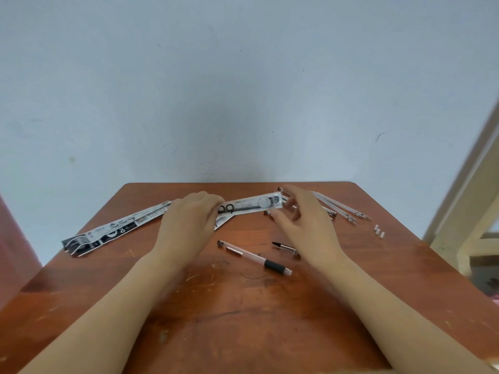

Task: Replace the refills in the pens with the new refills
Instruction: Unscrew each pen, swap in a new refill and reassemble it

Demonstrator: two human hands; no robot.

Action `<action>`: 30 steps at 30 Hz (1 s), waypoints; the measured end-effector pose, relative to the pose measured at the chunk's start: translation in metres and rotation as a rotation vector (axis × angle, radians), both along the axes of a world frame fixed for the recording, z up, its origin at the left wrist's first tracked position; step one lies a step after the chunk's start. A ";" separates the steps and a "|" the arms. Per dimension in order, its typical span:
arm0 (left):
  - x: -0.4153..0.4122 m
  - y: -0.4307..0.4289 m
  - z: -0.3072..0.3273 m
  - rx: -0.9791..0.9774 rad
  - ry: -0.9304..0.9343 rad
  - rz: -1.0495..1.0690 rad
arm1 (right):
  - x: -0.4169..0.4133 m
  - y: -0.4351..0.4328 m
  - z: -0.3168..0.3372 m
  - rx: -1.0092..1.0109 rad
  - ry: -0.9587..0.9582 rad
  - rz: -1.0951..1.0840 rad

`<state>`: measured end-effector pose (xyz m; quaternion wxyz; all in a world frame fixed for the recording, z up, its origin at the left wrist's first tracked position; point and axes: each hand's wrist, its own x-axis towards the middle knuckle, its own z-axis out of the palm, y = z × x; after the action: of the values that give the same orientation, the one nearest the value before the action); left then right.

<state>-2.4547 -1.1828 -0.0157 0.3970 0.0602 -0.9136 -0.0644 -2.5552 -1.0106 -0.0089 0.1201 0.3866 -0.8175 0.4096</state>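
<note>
My left hand (189,225) grips one end of a white and black refill packet (251,205), held just above the table. At the packet's other end, my right hand (302,220) has its fingers spread, fingertips at the packet's edge. A clear pen barrel (253,257) with a black grip lies on the table below the hands, its tip unscrewed. The separate pen tip piece (285,247) lies just to its right. Several loose refills (340,209) lie behind my right hand.
More flat refill packets (108,233) lie in a fan at the left of the brown wooden table (243,319). Two small white caps (379,230) sit near the right edge. A pale wall stands behind the table. A cream frame (464,211) is at the right.
</note>
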 end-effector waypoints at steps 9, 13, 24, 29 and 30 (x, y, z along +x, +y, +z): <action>0.001 0.005 0.002 -0.023 -0.019 -0.124 | -0.001 0.005 0.007 -0.150 -0.418 0.312; 0.004 0.007 0.003 0.074 -0.083 -0.176 | -0.002 0.005 0.006 -0.171 -0.375 0.298; 0.002 -0.001 0.000 -0.127 -0.206 -0.042 | -0.004 0.007 0.007 -0.132 -0.296 0.269; 0.001 -0.008 0.000 -0.146 -0.127 0.049 | -0.008 0.007 0.005 -0.189 -0.294 0.229; 0.001 -0.008 0.000 -0.147 -0.113 0.052 | -0.009 0.007 0.005 -0.184 -0.292 0.225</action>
<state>-2.4533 -1.1912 -0.0160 0.3496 0.0581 -0.9350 0.0165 -2.5637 -1.0036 -0.0040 -0.0113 0.3996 -0.7369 0.5451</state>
